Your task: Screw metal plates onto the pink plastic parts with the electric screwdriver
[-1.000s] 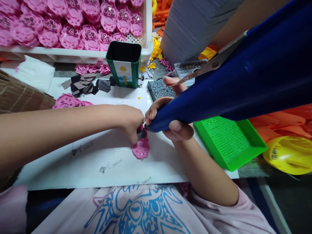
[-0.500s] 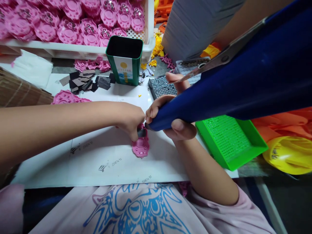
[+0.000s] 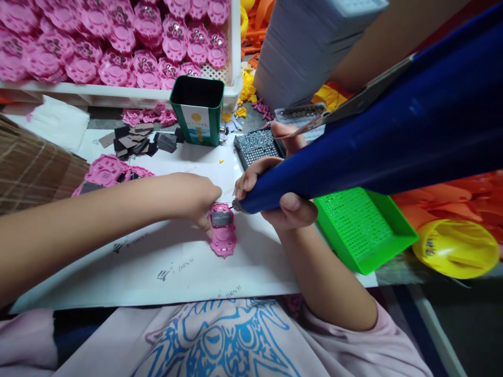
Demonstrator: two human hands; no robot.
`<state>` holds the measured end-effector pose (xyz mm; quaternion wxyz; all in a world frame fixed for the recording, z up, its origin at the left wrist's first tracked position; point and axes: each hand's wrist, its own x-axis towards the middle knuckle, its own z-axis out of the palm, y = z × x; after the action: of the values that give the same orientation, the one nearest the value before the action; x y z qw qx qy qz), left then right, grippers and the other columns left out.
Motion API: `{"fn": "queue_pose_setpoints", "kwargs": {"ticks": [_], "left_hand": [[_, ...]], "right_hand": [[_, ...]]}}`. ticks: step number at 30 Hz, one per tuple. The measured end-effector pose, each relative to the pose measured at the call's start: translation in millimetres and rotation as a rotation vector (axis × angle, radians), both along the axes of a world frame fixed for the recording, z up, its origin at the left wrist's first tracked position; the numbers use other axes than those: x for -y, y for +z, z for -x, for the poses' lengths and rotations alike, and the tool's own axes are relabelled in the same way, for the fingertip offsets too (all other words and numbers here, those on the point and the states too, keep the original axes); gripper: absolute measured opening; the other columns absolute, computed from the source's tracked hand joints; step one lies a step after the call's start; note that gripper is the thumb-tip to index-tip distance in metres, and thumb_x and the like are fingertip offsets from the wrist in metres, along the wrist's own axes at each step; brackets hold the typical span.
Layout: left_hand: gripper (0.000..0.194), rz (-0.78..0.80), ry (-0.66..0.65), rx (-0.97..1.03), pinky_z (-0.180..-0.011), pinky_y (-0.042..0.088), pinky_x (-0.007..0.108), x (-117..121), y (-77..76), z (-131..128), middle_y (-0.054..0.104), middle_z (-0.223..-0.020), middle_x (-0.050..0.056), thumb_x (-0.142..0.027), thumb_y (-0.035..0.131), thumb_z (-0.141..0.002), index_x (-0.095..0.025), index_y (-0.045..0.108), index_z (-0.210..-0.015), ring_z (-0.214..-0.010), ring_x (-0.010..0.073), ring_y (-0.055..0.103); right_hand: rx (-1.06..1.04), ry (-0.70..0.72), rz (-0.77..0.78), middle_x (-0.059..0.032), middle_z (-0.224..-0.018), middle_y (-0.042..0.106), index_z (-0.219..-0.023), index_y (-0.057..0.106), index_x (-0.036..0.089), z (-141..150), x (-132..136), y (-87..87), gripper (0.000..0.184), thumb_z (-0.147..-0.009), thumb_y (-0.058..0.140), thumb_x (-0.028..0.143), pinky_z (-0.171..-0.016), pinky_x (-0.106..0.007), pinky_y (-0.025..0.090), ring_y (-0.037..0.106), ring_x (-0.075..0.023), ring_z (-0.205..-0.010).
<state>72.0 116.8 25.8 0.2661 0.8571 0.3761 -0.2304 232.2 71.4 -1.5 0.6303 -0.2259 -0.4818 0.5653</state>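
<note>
On the white sheet lies a pink plastic casing (image 3: 223, 242) with a dark grey rectangular plate (image 3: 222, 218) in its upper half. My left hand (image 3: 199, 199) holds the casing by its left edge, fingers partly hidden behind the wrist. My right hand (image 3: 288, 204) is wrapped round the front of a blue electric screwdriver (image 3: 353, 152) with a metal lever on top. The screwdriver's thin bit points left, at the upper right edge of the casing; whether it touches cannot be made out. Behind the right hand sits a black perforated tray (image 3: 257, 148) of small screws.
A green tin (image 3: 198, 125) stands beyond the casing, near loose dark plates (image 3: 133, 141). More pink casings (image 3: 108, 170) lie behind my left forearm. A white crate (image 3: 233, 68) of pink parts is at the back. To the right are a green basket (image 3: 365, 230) and a yellow bowl-like piece (image 3: 456, 248).
My left hand has shifted left and loosened around the casing, uncovering the grey plate. The screwdriver bit now shows beside the casing's upper right edge. The view has tilted slightly.
</note>
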Motion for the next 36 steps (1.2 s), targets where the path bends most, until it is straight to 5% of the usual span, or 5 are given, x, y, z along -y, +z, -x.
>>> {"fn": "queue_pose_setpoints", "kwargs": {"ticks": [6,11,17,26,36], "left_hand": [[0.084,-0.212,-0.112,0.085,-0.093,0.044,0.042,38,6.1,25,0.061,-0.126,0.019,-0.060,0.084,-0.060,-0.015,0.057,-0.126,-0.115,0.0366,0.056],[0.097,-0.298,-0.124,0.299,-0.107,0.033,0.053,72,-23.2,42,0.044,-0.150,0.018,-0.068,0.084,-0.054,-0.026,0.053,-0.137,-0.134,0.0420,0.040],[0.074,-0.363,-0.114,0.359,-0.106,0.032,0.053,77,-43.5,35,0.046,-0.148,0.017,-0.056,0.076,-0.073,-0.025,0.054,-0.136,-0.131,0.0394,0.041],[0.064,-0.373,-0.044,0.397,-0.102,0.034,0.054,55,-43.0,3,0.045,-0.148,0.019,-0.055,0.073,-0.077,-0.021,0.060,-0.129,-0.130,0.0399,0.040],[0.068,-0.426,-0.067,0.535,-0.103,0.031,0.055,51,-61.2,13,0.044,-0.150,0.018,-0.059,0.075,-0.076,-0.023,0.061,-0.132,-0.130,0.0424,0.040]], "right_hand": [[-0.046,-0.113,-0.053,0.0041,-0.061,0.065,-0.115,0.057,0.029,-19,3,24.0,0.059,-0.062,0.076,0.046,-0.048,-0.032,0.053,0.063,-0.0185,-0.047],[0.079,-0.413,-0.082,0.0032,-0.066,0.060,-0.084,0.067,0.032,-49,0,36.2,0.024,-0.067,0.071,0.048,-0.054,-0.030,0.052,0.062,-0.0147,-0.053],[0.060,-0.652,-0.074,0.0045,-0.062,0.056,-0.077,0.066,0.028,-57,-17,24.7,0.017,-0.074,0.062,0.044,-0.050,-0.024,0.048,0.057,-0.0098,-0.048],[-0.034,-0.587,0.046,0.0032,-0.057,0.062,-0.059,0.065,0.023,-43,-24,8.9,0.027,-0.058,0.078,0.047,-0.044,-0.026,0.049,0.062,-0.0130,-0.046],[0.033,-0.584,0.101,0.0043,-0.052,0.060,-0.054,0.063,0.024,-42,-26,12.5,0.030,-0.053,0.077,0.051,-0.041,-0.027,0.049,0.059,-0.0134,-0.042]]}}
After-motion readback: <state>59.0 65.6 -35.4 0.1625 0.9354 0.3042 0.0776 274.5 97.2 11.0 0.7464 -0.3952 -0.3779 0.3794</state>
